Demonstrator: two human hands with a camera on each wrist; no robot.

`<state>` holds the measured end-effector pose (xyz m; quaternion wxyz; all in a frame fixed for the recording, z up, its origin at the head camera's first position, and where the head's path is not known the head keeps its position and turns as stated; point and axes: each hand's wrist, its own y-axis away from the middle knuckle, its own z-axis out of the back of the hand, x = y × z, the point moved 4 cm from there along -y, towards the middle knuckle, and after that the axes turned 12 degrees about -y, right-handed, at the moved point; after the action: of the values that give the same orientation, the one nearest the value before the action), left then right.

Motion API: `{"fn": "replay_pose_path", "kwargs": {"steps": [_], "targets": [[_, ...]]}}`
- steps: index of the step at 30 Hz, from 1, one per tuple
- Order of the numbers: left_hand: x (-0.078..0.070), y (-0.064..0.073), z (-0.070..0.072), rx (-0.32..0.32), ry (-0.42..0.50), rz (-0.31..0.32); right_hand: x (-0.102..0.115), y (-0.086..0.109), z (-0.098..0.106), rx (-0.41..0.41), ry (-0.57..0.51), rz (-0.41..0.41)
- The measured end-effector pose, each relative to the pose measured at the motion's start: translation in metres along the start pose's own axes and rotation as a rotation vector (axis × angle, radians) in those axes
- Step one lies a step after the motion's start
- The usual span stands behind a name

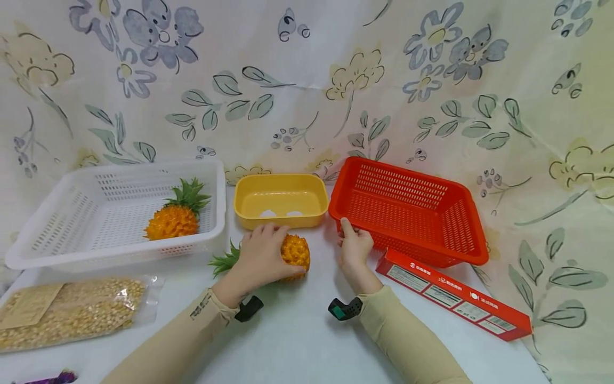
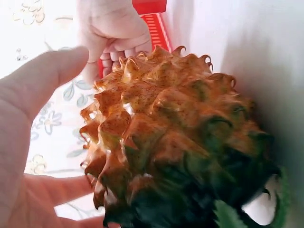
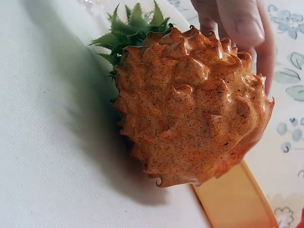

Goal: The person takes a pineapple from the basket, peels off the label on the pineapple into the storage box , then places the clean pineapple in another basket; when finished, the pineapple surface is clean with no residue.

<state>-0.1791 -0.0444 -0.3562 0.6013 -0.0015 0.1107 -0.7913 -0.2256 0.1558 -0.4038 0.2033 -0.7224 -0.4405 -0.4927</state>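
My left hand [image 1: 263, 250] grips a small orange pineapple [image 1: 296, 252] from above, over the white table. The pineapple's spiky green crown [image 1: 225, 260] points left, and the hand covers its middle. In the right wrist view, its bumpy, glossy skin [image 3: 185, 104] fills the centre, with left-hand fingers [image 3: 247, 28] behind it. In the left wrist view, the thumb and fingers lie along one side of the fruit [image 2: 161, 123]. My right hand [image 1: 356, 248] holds the near left corner of a red plastic basket [image 1: 460, 234], its fingers curled and partly hidden.
A white basket [image 1: 218, 213] at left contains another pineapple [image 1: 175, 221]. Between the baskets sits a yellow tray [image 1: 280, 220]. A red box [image 1: 455, 293] leans against the red basket. At front left lie a bag of corn kernels [image 1: 96, 304] and a purple wrapper [image 1: 59, 378].
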Motion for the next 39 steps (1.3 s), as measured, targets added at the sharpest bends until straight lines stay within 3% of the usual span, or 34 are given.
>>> {"fn": "replay_pose_path", "kwargs": {"steps": [6, 9, 12, 21, 26, 32, 39], "targets": [[-0.006, -0.009, -0.013, 0.14, -0.031, 0.05, 0.0, 0.0, 0.0, -0.004, -0.016, -0.004], [-0.008, -0.009, -0.017, 0.171, -0.027, 0.06, -0.001, -0.001, 0.0, -0.005, 0.0, -0.019], [-0.01, -0.008, -0.017, 0.174, -0.022, 0.03, -0.001, -0.001, 0.0, -0.002, 0.016, -0.033], [-0.014, 0.002, -0.008, 0.094, -0.144, -0.242, 0.0, 0.0, 0.0, 0.009, 0.021, -0.04], [-0.012, 0.006, -0.004, 0.079, -0.146, -0.382, 0.0, -0.001, 0.001, 0.012, -0.002, -0.024], [-0.006, 0.008, 0.001, 0.116, -0.093, -0.519, 0.0, 0.0, 0.001, 0.009, 0.014, -0.029], [-0.001, 0.013, 0.007, 0.235, -0.007, -0.687, 0.001, 0.0, 0.001, 0.023, 0.044, -0.046]]}}
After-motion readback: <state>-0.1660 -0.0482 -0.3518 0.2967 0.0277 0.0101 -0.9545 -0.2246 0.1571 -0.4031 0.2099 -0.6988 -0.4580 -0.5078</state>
